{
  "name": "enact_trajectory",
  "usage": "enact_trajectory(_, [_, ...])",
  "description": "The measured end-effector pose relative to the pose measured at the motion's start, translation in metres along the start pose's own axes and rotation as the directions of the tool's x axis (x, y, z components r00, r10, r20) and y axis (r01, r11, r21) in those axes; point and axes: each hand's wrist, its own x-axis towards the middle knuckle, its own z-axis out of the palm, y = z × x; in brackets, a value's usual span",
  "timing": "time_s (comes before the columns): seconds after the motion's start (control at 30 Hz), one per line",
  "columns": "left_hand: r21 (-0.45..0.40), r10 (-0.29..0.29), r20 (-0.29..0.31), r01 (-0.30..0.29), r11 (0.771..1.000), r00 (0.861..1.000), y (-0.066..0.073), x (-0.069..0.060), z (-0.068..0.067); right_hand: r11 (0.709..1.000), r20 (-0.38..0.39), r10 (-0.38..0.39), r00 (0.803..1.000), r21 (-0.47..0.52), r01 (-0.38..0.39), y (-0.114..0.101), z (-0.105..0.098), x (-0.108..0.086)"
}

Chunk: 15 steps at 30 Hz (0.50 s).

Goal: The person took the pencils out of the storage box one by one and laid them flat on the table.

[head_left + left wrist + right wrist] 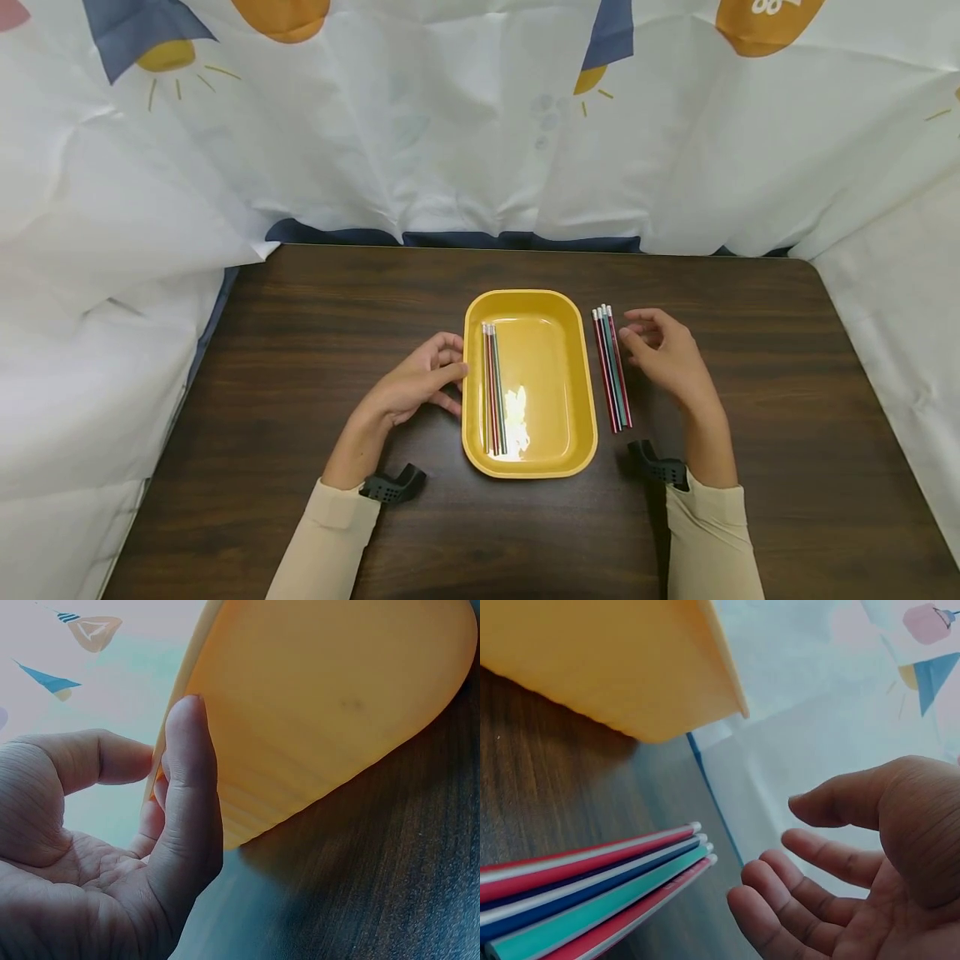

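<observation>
A yellow tray [553,375] stands on the table, with several pencils [493,392] lying lengthwise along its left side. My left hand [416,382] pinches the tray's left rim, thumb on one side and fingers on the other, as the left wrist view shows with the tray wall [322,697]. To the right of the tray lies a bundle of several striped pencils [612,371] in red, blue and teal, their white ends pointing away from me. Beside those pencils [615,885] hovers my right hand [670,354], its fingers loosely bent with nothing between them.
The dark wooden table [315,333] carries everything. A white curtain [480,150] with printed shapes hangs behind its far edge, and white cloth also borders the left and right sides. Each wrist wears a black strap mount [393,485].
</observation>
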Motion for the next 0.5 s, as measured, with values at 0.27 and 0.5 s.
enact_trajectory(0.27, [0.005,-0.004,-0.010,0.004,1.000,1.000,0.0009,0.0001,-0.0011,0.999,0.031,-0.012,0.999,0.032,0.011,0.0001,-0.0048,-0.0035])
enact_trajectory(0.5, [-0.001,-0.009,-0.010,0.009,1.000,1.000,-0.0010,0.0002,-0.0003,0.996,0.050,-0.011,0.999,0.088,0.006,0.0010,-0.0063,-0.0022])
